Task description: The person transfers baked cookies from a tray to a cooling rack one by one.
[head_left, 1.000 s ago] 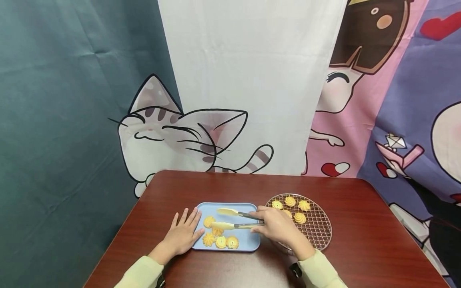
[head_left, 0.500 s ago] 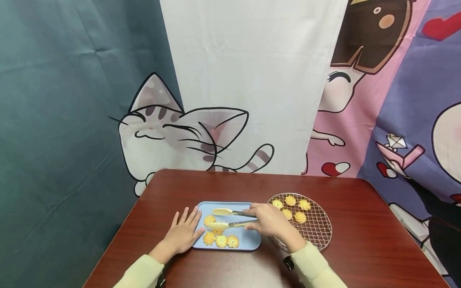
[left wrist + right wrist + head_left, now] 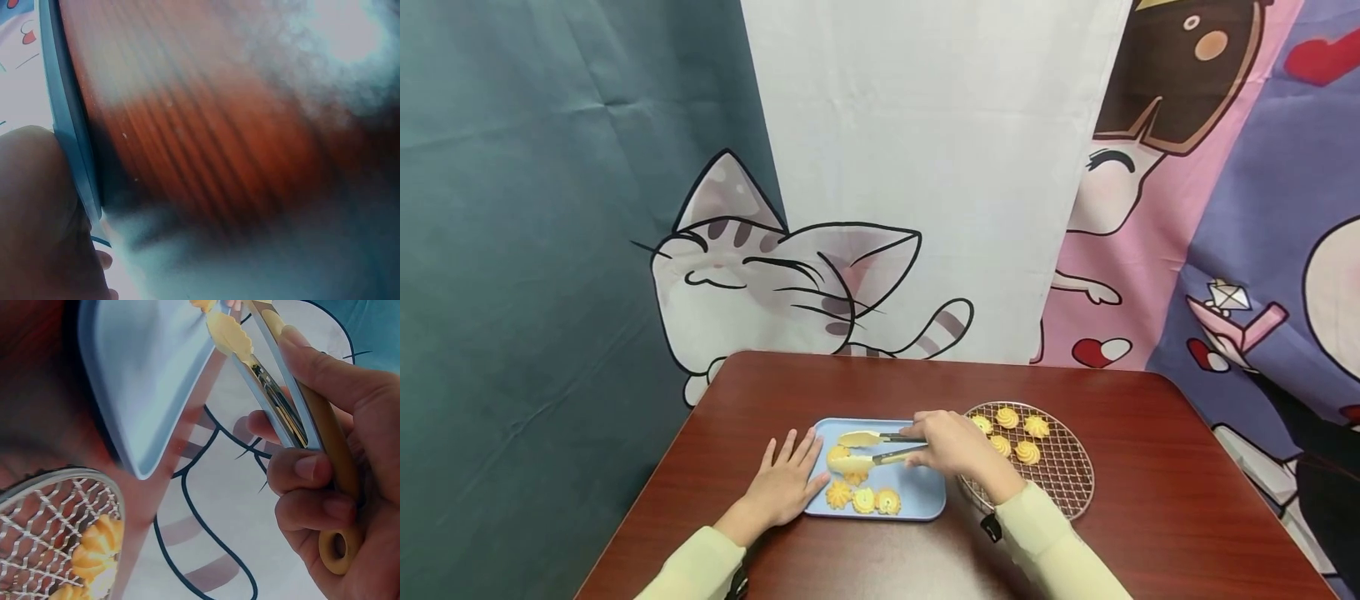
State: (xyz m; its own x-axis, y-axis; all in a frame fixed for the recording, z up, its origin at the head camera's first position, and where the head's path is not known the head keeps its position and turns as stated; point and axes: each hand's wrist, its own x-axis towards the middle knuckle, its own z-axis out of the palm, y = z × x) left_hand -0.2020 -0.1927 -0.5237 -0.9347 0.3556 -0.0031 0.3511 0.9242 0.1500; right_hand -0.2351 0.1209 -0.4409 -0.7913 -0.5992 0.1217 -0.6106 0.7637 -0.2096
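Note:
My right hand (image 3: 958, 447) grips a pair of tongs (image 3: 294, 394) with yellow scalloped tips, its fingers curled round the handles in the right wrist view. The tongs' tips are spread apart over the left part of a blue tray (image 3: 917, 487), around or just above a cookie (image 3: 838, 453) at its upper left. Piped yellow cookies (image 3: 863, 500) lie in the tray, one partly hidden beneath the lower tip. My left hand (image 3: 782, 483) lies with fingers spread at the tray's left edge, its fingertips and thumb on the rim.
Right of the tray stands a round wire rack (image 3: 1063, 475) with several cookies (image 3: 1027, 452) on its far side; my right forearm passes over its near left edge. The dark red wooden table (image 3: 880, 554) meets a printed cloth backdrop (image 3: 925, 167) behind.
My right hand has moved left with the tongs, bringing their spread tips from mid-tray towards the upper-left cookie. The left hand stays on the tray's edge. The head view has shifted slightly.

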